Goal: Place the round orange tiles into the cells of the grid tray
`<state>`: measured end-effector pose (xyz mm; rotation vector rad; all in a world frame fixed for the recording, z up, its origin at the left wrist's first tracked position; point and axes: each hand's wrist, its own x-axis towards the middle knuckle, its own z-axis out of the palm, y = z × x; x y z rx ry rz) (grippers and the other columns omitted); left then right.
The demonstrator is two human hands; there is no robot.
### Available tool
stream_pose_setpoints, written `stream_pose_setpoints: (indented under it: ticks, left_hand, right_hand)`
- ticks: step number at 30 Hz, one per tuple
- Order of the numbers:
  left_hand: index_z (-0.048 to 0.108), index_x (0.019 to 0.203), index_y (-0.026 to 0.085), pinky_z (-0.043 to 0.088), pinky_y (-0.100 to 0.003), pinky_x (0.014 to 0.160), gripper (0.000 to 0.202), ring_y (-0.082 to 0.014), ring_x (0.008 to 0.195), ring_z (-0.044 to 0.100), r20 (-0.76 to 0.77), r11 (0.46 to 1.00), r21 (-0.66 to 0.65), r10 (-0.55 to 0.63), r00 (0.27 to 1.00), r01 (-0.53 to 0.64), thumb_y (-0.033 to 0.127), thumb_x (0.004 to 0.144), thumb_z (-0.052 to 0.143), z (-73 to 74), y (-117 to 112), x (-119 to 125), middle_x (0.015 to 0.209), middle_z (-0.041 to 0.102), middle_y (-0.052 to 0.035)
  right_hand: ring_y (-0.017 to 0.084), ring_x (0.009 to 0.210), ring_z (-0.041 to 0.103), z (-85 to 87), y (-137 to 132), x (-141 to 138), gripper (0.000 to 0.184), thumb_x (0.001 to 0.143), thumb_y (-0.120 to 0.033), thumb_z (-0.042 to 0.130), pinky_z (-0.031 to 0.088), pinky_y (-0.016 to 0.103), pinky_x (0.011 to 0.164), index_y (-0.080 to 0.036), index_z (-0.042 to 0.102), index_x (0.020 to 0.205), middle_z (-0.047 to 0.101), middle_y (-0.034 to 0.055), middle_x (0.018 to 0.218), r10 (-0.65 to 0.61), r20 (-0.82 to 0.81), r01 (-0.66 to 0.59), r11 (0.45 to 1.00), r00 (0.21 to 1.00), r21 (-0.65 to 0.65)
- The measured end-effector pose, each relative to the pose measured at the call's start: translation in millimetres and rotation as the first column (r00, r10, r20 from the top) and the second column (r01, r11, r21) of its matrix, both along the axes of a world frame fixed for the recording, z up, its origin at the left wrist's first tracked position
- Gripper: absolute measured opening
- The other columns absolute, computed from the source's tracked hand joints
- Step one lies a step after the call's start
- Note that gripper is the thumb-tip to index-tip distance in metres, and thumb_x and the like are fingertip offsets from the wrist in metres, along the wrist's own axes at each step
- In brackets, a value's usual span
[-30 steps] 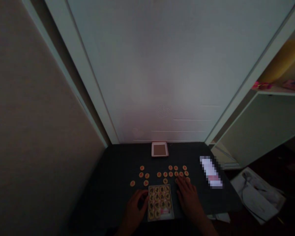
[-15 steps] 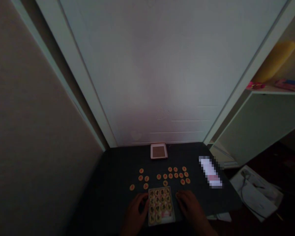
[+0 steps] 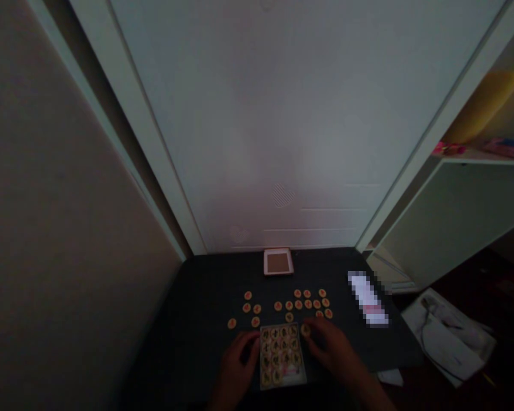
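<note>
A clear plastic box (image 3: 293, 378) at the table's near edge holds rows of round Chinese chess pieces with dark characters, plus a bare patch at its lower right. My left hand (image 3: 239, 361) is closed on the box's left edge, thumb and fingers curled. Beside the upper right corner of the box, my right hand (image 3: 330, 343) pinches one chess piece (image 3: 305, 330) at its fingertips. Just beyond the box lies a lone chess piece (image 3: 289, 317). Red-marked chess pieces are scattered farther off, one group to the left (image 3: 247, 307) and a larger group to the right (image 3: 308, 304).
An open shallow box lid (image 3: 278, 249) sits at the back of the dark table (image 3: 209, 279), against the white panel. A blurred bright phone-like object (image 3: 366, 299) lies on the right. A white bin (image 3: 449, 337) with a cable stands beyond the table's right edge.
My right hand has moved slightly forward and left toward the box corner, and the piece in its fingers now shows clearly. The left hand stays at the box edge. The view has shifted slightly.
</note>
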<state>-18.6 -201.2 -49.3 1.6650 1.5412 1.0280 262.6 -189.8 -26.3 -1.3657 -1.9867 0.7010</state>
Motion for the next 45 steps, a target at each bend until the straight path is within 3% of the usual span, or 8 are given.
stream_pose_setpoints:
  ticks: [4, 8, 14, 20, 27, 34, 45]
  left_hand:
    - [0.072, 0.109, 0.024, 0.058, -0.035, 0.086, 0.039, -0.0245, 0.096, 0.072, 0.153, 0.986, -0.148, -0.054, 0.987, 0.077, 0.053, 0.093, 0.053, 20.0, 3, 17, 0.106, 0.077, -0.0061]
    - [0.07, 0.111, 0.02, 0.058, -0.037, 0.088, 0.043, -0.0262, 0.101, 0.072, 0.403, 0.94, -0.267, -0.091, 0.911, 0.212, 0.055, 0.09, 0.056, 37.0, 10, 36, 0.109, 0.076, -0.0083]
    - [0.072, 0.099, 0.019, 0.057, -0.038, 0.086, 0.045, -0.0276, 0.097, 0.073, 0.559, 0.907, -0.292, -0.094, 0.824, 0.302, 0.057, 0.076, 0.073, 34.2, 18, 50, 0.103, 0.078, -0.0101]
    - [0.073, 0.095, 0.016, 0.057, -0.034, 0.08, 0.048, -0.0268, 0.089, 0.073, 0.568, 0.906, -0.339, -0.018, 0.823, 0.254, 0.056, 0.07, 0.079, 25.9, 21, 50, 0.093, 0.079, -0.0101]
    - [0.076, 0.1, 0.016, 0.055, -0.036, 0.084, 0.045, -0.028, 0.094, 0.072, 0.584, 0.891, -0.319, -0.085, 0.807, 0.324, 0.056, 0.079, 0.071, 46.3, 20, 48, 0.099, 0.079, -0.0092]
    - [0.076, 0.107, 0.017, 0.053, -0.035, 0.085, 0.048, -0.0275, 0.095, 0.071, 0.574, 0.88, -0.309, -0.131, 0.808, 0.362, 0.057, 0.082, 0.067, 56.1, 21, 45, 0.1, 0.078, -0.0086]
    - [0.073, 0.115, 0.017, 0.054, -0.039, 0.089, 0.053, -0.0293, 0.1, 0.071, 0.578, 0.873, -0.321, -0.126, 0.807, 0.367, 0.057, 0.081, 0.07, 50.0, 25, 43, 0.106, 0.078, -0.0106]
  right_hand:
    - [0.023, 0.113, 0.066, 15.2, 1, -13, 0.037, 0.092, -0.026, 0.056, 0.054, 0.038, 0.1, -0.027, 0.06, 0.129, 0.069, 0.0066, 0.123, 0.053, -0.016, -0.053, 0.998, 0.998, 0.021]
    - [0.022, 0.116, 0.064, 24.6, -1, -28, 0.041, 0.092, -0.022, 0.056, 0.052, 0.039, 0.102, -0.028, 0.057, 0.132, 0.067, 0.0065, 0.127, 0.106, -0.012, -0.106, 0.993, 0.994, 0.047]
    - [0.023, 0.117, 0.061, 29.7, -4, -43, 0.043, 0.092, -0.019, 0.057, 0.052, 0.038, 0.101, -0.028, 0.056, 0.134, 0.066, 0.0072, 0.125, 0.131, 0.019, -0.132, 0.986, 0.991, 0.103]
    - [0.024, 0.111, 0.063, 28.2, -6, -50, 0.046, 0.089, -0.013, 0.06, 0.055, 0.039, 0.096, -0.028, 0.056, 0.132, 0.067, 0.0078, 0.12, 0.144, 0.015, -0.144, 0.972, 0.989, 0.185]
    - [0.024, 0.107, 0.065, 22.4, -5, -49, 0.039, 0.091, -0.018, 0.061, 0.056, 0.04, 0.094, -0.029, 0.059, 0.128, 0.069, 0.007, 0.116, 0.1, -0.062, -0.082, 0.965, 0.993, 0.248]
    - [0.024, 0.109, 0.066, 23.8, -4, -45, 0.034, 0.093, -0.025, 0.061, 0.055, 0.039, 0.096, -0.029, 0.061, 0.127, 0.071, 0.0064, 0.118, 0.092, -0.114, -0.069, 0.979, 0.989, 0.193]
    - [0.023, 0.107, 0.069, 32.5, -2, -46, 0.031, 0.091, -0.03, 0.064, 0.055, 0.038, 0.095, -0.03, 0.067, 0.122, 0.074, 0.0052, 0.116, 0.042, -0.198, -0.013, 0.989, 0.979, 0.144]
